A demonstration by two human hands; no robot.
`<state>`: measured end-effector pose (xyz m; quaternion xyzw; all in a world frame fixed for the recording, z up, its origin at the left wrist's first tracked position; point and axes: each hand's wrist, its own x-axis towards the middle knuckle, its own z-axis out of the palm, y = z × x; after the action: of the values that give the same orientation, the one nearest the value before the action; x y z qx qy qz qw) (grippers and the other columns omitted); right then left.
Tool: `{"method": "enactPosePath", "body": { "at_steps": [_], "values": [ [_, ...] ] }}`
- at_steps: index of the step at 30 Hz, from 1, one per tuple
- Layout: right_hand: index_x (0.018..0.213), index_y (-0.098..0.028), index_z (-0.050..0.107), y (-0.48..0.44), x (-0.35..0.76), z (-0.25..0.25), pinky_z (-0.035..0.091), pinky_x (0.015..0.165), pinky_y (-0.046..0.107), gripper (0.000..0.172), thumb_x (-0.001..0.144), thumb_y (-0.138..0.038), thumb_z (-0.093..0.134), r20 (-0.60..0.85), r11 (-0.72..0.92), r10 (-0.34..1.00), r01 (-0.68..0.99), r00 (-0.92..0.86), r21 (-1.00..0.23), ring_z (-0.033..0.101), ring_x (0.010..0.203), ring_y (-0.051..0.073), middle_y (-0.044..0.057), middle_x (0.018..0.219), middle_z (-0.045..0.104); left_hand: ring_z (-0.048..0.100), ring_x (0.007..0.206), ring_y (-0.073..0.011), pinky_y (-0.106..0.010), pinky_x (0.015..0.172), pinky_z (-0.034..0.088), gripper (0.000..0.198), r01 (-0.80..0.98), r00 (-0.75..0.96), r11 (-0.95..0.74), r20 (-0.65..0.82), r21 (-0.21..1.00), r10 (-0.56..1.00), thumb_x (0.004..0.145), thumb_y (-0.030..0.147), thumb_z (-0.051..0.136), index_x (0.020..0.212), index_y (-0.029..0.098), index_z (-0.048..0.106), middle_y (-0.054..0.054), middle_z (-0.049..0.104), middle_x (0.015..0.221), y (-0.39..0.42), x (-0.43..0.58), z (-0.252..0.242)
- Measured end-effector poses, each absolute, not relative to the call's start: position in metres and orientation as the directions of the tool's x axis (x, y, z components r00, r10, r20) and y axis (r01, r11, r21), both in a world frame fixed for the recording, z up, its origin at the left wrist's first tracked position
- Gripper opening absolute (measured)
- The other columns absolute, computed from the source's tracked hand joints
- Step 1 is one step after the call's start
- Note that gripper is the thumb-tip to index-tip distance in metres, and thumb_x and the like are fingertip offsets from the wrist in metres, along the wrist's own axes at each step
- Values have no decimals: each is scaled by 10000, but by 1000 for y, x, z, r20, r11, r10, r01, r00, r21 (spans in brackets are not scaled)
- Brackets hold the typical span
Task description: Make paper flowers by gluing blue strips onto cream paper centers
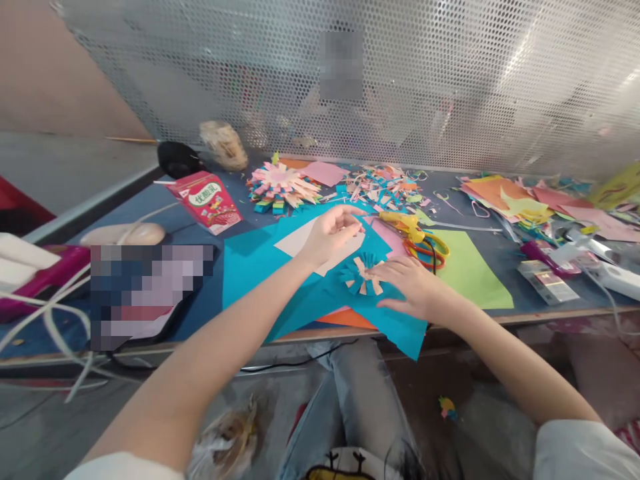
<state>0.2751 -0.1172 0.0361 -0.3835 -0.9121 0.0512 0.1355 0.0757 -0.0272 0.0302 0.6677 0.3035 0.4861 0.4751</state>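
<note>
A small paper flower (364,275) of blue and peach fringed strips lies on a large blue sheet (255,267). My right hand (413,287) reaches in from the right, with its fingertips on the flower's middle and its thumb by the lower edge. Above a pale pink sheet (295,243), my left hand (333,233) is raised with fingers curled toward the thumb. Whatever it may hold is too small to make out. Just beyond my right hand lie a yellow glue gun (405,223) and scissors (437,250) with yellow and red handles.
Behind stand a larger layered paper flower (283,183) and a heap of paper snippets (383,190). A pink drink carton (210,203) and a blurred-out phone (165,293) are left, near white cables (55,313). Coloured sheets (505,197) lie right; a perforated metal panel (425,87) closes the back.
</note>
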Motion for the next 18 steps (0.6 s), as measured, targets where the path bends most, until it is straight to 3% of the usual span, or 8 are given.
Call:
{"method": "enactPosePath", "body": {
  "at_steps": [2,5,11,14,18],
  "values": [
    [1242,-150,532,-117,262,34,438,934,463,529,793,-410,635,190,721,688,689,-701,-71,554,1100,276,125,1160,644,640,772,-146,-250,668,481,202,-46,331,-360,354,932,874,744,239,572,933,169,572,-9,624,725,-26,75,32],
    [1229,-147,542,-119,255,31,426,912,448,456,836,-374,585,221,715,674,698,-705,47,570,1059,266,126,1103,670,642,782,-148,-254,683,483,206,-42,328,-363,356,931,875,750,250,566,940,172,570,-14,633,743,-25,75,32],
    [1141,-152,600,-119,258,25,473,804,359,291,902,-176,437,373,734,602,674,-706,90,630,935,200,93,969,709,636,740,-147,-251,653,467,230,5,440,-393,351,920,827,749,202,543,971,163,586,-31,665,745,-26,75,30],
    [1127,-191,599,-117,262,25,505,755,341,280,891,-185,448,469,698,637,716,-612,-15,646,884,199,81,932,709,632,790,-160,-258,668,456,332,99,594,-449,309,888,742,738,192,553,1067,173,591,-45,699,846,-28,73,31],
    [1107,-254,559,-109,266,28,533,761,322,261,849,-238,528,575,606,751,683,-324,-407,660,861,185,38,943,693,620,910,-191,-285,734,450,369,102,682,-365,203,925,703,817,379,525,1106,163,601,-86,696,984,-29,72,32]
  ]
}}
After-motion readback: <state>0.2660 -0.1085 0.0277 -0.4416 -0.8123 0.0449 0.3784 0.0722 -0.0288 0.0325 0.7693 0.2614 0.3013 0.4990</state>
